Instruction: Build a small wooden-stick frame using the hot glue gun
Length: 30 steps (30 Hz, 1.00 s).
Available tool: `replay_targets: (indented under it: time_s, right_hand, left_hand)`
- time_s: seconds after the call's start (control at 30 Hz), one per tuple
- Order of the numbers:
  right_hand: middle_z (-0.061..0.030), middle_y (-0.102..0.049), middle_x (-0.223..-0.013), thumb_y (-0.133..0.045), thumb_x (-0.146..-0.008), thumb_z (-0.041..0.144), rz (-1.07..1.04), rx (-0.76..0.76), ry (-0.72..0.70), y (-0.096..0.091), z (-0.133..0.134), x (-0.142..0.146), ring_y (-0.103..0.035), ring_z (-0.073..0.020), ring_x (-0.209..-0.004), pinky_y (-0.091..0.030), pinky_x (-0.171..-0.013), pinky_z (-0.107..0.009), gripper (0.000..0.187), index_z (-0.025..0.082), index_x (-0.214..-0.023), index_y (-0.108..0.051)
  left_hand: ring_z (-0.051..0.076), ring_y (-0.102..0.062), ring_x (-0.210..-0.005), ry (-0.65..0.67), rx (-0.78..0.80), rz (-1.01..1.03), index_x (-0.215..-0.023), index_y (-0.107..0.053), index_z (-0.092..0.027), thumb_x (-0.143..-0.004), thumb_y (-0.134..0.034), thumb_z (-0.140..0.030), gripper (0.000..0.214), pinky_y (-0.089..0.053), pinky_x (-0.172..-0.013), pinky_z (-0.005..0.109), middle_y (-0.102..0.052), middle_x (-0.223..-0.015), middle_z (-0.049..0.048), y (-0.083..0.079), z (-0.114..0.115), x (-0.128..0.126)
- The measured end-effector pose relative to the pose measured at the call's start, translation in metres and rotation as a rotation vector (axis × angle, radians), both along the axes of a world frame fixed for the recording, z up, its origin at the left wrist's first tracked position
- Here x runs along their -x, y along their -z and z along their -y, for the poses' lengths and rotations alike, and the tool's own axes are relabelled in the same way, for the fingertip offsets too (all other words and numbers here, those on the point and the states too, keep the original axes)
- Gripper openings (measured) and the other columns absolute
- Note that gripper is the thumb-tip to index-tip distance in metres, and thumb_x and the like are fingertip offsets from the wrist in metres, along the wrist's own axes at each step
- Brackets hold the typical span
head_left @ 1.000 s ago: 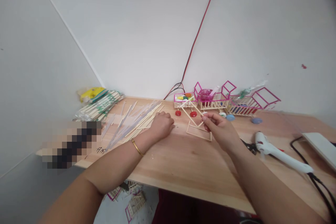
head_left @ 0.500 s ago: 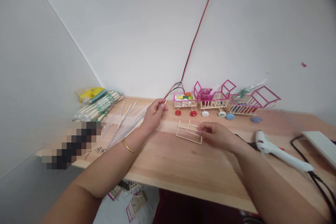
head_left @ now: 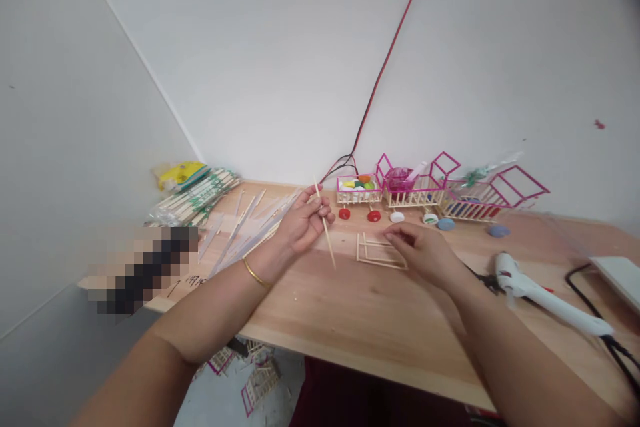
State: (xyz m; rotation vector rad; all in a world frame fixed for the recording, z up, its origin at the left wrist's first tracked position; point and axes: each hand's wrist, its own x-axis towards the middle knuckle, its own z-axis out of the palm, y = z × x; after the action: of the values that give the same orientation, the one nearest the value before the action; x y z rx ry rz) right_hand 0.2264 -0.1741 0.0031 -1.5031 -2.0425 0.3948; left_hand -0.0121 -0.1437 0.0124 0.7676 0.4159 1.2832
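Observation:
My left hand (head_left: 307, 220) pinches a thin wooden stick (head_left: 327, 237), which slants down toward the tabletop. A small rectangular frame of wooden sticks (head_left: 373, 260) lies on the wooden table just to the right of that stick. Over the frame's right end is my right hand (head_left: 417, 247), its thumb and fingers pressed together. The hand hides part of the frame, and whether the fingertips hold anything is not clear.
Behind stand small stick carts with pink trim (head_left: 413, 199) and round bottle-cap wheels (head_left: 374, 216). A white glue gun (head_left: 550, 297) and its cable lie right. Left are loose sticks and strips (head_left: 245, 220) and bundled, green-printed stick packets (head_left: 207, 193). More stick constructions (head_left: 260, 383) are below the table.
The stick in my left hand has swung into view, pointing down toward the table. The small frame now sits flatter and slightly farther right, with my right fingertips above its back edge.

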Motion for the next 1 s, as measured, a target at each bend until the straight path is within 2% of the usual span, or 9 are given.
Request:
replay_targets:
  time_s: [0.13,0.23,0.4,0.47,0.57,0.67,0.73,0.87,1.0]
  right_hand:
    - [-0.0021,-0.062,-0.071,-0.045,-0.082,0.043,-0.135,0.059,-0.109,-0.003,0.014,0.022,-0.051,-0.0147,-0.061,-0.038,-0.056,-0.026,0.028,0.02,-0.083,-0.062]
    - [-0.0001,-0.061,-0.069,-0.046,-0.082,0.042,-0.177,0.166,-0.262,0.0,0.028,0.039,-0.05,-0.0129,-0.059,-0.036,-0.054,-0.024,0.026,0.021,-0.084,-0.062]
    - [0.0027,-0.054,-0.059,-0.05,-0.08,0.033,-0.129,0.269,-0.417,0.004,0.037,0.049,-0.045,-0.0102,-0.055,-0.032,-0.052,-0.022,0.021,0.019,-0.068,-0.059]
    - [0.0036,-0.05,-0.056,-0.049,-0.08,0.033,-0.158,0.257,-0.362,0.004,0.035,0.046,-0.042,-0.0094,-0.053,-0.031,-0.05,-0.022,0.023,0.018,-0.065,-0.056]
    - [0.0043,-0.046,-0.054,-0.048,-0.081,0.038,-0.19,0.211,-0.245,0.002,0.031,0.04,-0.039,-0.009,-0.051,-0.028,-0.048,-0.022,0.028,0.018,-0.062,-0.054]
    - [0.0032,-0.049,-0.054,-0.048,-0.081,0.042,-0.158,0.216,-0.256,-0.004,0.026,0.033,-0.042,-0.01,-0.052,-0.029,-0.048,-0.022,0.031,0.018,-0.062,-0.057]
    - [0.0009,-0.059,-0.063,-0.047,-0.082,0.041,-0.145,0.175,-0.254,-0.007,0.021,0.025,-0.049,-0.0122,-0.059,-0.035,-0.053,-0.023,0.029,0.019,-0.07,-0.062]
    - [-0.0038,-0.065,-0.077,-0.049,-0.081,0.037,-0.026,-0.023,-0.036,-0.004,0.004,0.002,-0.055,-0.0162,-0.067,-0.038,-0.061,-0.027,0.025,0.019,-0.083,-0.065]
    - [-0.0049,-0.065,-0.08,-0.05,-0.078,0.031,0.145,0.033,-0.012,0.011,-0.01,-0.014,-0.055,-0.0164,-0.066,-0.038,-0.059,-0.027,0.021,0.019,-0.081,-0.066]
  left_hand:
    - [0.003,-0.048,-0.06,0.032,0.041,-0.005,-0.093,-0.05,-0.02,-0.075,-0.058,-0.008,0.023,-0.047,-0.08,0.029,-0.051,-0.075,-0.0031,-0.001,0.008,-0.007]
    - [0.003,-0.049,-0.062,0.066,0.022,0.013,-0.089,-0.048,-0.02,-0.074,-0.059,-0.009,0.021,-0.045,-0.087,0.034,-0.051,-0.075,-0.0037,-0.002,0.014,-0.012]
    - [0.006,-0.054,-0.072,0.109,-0.046,-0.014,-0.094,-0.047,-0.022,-0.077,-0.059,-0.02,0.021,-0.044,-0.09,0.039,-0.054,-0.082,-0.0021,0.002,0.025,-0.022]
    - [0.009,-0.056,-0.077,0.119,-0.113,-0.171,-0.094,-0.049,-0.021,-0.077,-0.06,-0.025,0.022,-0.045,-0.086,0.036,-0.055,-0.086,0.0001,0.006,0.029,-0.026]
    - [0.012,-0.055,-0.079,0.136,-0.329,-0.558,-0.088,-0.057,-0.015,-0.072,-0.065,-0.028,0.022,-0.045,-0.078,0.027,-0.058,-0.084,0.0029,0.012,0.032,-0.028]
    - [0.012,-0.056,-0.074,0.136,-0.44,-0.804,-0.079,-0.06,-0.013,-0.072,-0.063,-0.031,0.019,-0.044,-0.071,0.024,-0.06,-0.077,0.0033,0.017,0.031,-0.029]
    - [0.012,-0.058,-0.07,0.124,-0.362,-0.791,-0.079,-0.057,-0.013,-0.076,-0.059,-0.035,0.022,-0.047,-0.067,0.025,-0.061,-0.074,0.0034,0.019,0.028,-0.027]
    - [0.015,-0.064,-0.066,0.113,-0.11,-0.647,-0.083,-0.043,-0.017,-0.08,-0.051,-0.041,0.026,-0.051,-0.059,0.031,-0.06,-0.076,0.003,0.022,0.019,-0.024]
    - [0.015,-0.064,-0.059,0.138,-0.028,-0.653,-0.085,-0.039,-0.018,-0.079,-0.053,-0.031,0.02,-0.052,-0.055,0.03,-0.057,-0.07,-0.0005,0.027,0.013,-0.021]
